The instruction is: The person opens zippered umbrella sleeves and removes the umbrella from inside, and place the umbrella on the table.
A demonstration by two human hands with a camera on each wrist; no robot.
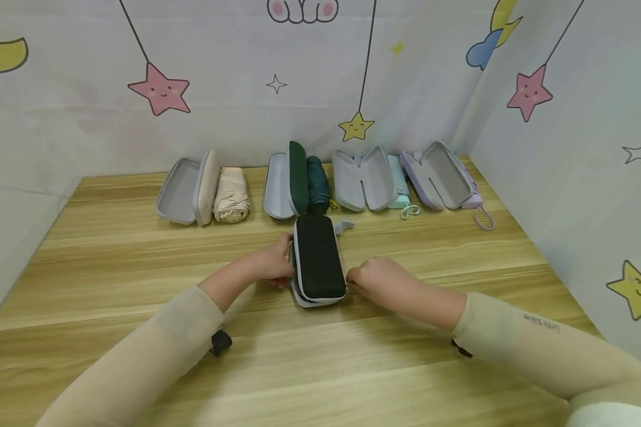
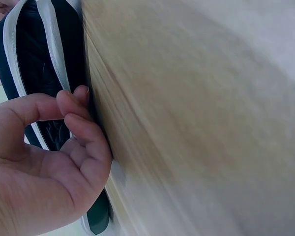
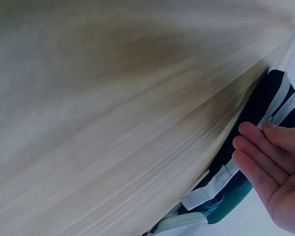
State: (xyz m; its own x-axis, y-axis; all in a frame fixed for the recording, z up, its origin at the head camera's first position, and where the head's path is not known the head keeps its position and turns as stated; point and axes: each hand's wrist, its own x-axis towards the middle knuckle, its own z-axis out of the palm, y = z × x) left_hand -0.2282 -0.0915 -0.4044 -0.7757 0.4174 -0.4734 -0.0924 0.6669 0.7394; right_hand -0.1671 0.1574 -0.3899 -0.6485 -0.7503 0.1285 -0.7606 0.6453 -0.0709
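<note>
A black zip case (image 1: 319,258) with white zipper edging lies in the middle of the table, its lid down over the base. My left hand (image 1: 269,261) holds its left side, fingers bent against the edge. In the left wrist view the zipper edges stand apart, and black shiny fabric (image 2: 32,64) shows between them. At the case's near right corner, my right hand (image 1: 381,279) has thumb and forefinger together. The right wrist view shows them pinching at the zipper (image 3: 271,119); the pull is mostly hidden. A grey strap (image 1: 345,226) sticks out at the far right side.
Along the back stand open cases: beige (image 1: 208,187), green (image 1: 298,178), one with a grey inside (image 1: 379,178) and purple (image 1: 422,184). Beside them lie folded umbrellas: beige (image 1: 232,196), dark green (image 1: 317,184), mint (image 1: 399,184) and purple (image 1: 472,198). A printed curtain hangs behind.
</note>
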